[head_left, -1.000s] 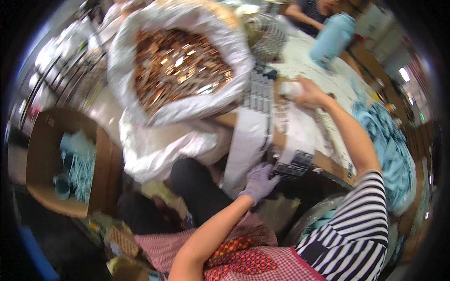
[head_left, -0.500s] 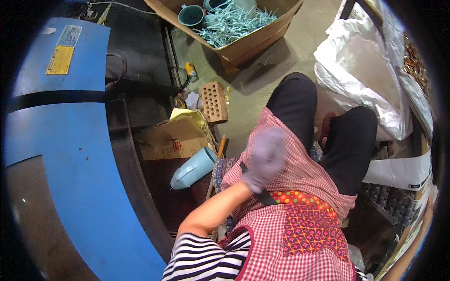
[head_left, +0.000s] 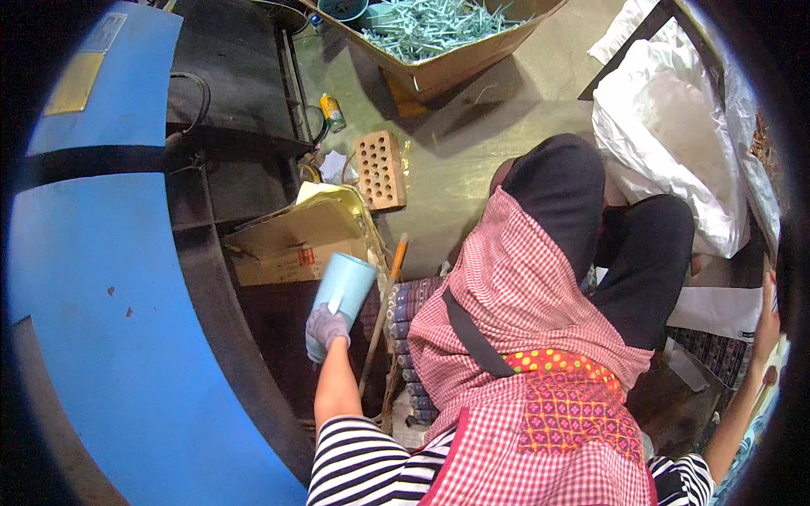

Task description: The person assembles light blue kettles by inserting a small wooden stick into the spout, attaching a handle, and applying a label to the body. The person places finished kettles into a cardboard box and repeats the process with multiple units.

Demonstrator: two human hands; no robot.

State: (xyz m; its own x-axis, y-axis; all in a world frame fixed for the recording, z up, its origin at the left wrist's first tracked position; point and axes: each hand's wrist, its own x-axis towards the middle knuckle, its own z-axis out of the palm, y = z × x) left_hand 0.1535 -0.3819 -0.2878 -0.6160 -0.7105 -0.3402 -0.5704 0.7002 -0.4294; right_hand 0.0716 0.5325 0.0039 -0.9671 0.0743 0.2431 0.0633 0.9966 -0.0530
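Note:
My left hand [head_left: 326, 325], in a pale grey-lilac glove, is closed on a light-blue plastic jug [head_left: 346, 285]. Part of the jug's handle shows beside my fingers, and its wide end points up and to the right. The jug is over a dark space by the machine, next to an opened cardboard box [head_left: 287, 236]. My right hand [head_left: 769, 310] reaches to the far right rim of the picture, beside a white sheet [head_left: 717, 312] and a white plastic bag [head_left: 654, 126]. Its fingers are too blurred and cut off to read.
A blue machine panel [head_left: 118, 295] fills the left side. Ahead, a cardboard box [head_left: 447, 72] holds turquoise plastic sprues [head_left: 430, 29] and cups. A perforated brick [head_left: 380, 171] and a yellow can [head_left: 332, 112] are on the floor. An orange-tipped stick [head_left: 398, 255] leans near my seat.
My left hand has moved from above my lap left to the jug and taken hold of it. The jug has tilted more upright. My right arm shows more at the right edge.

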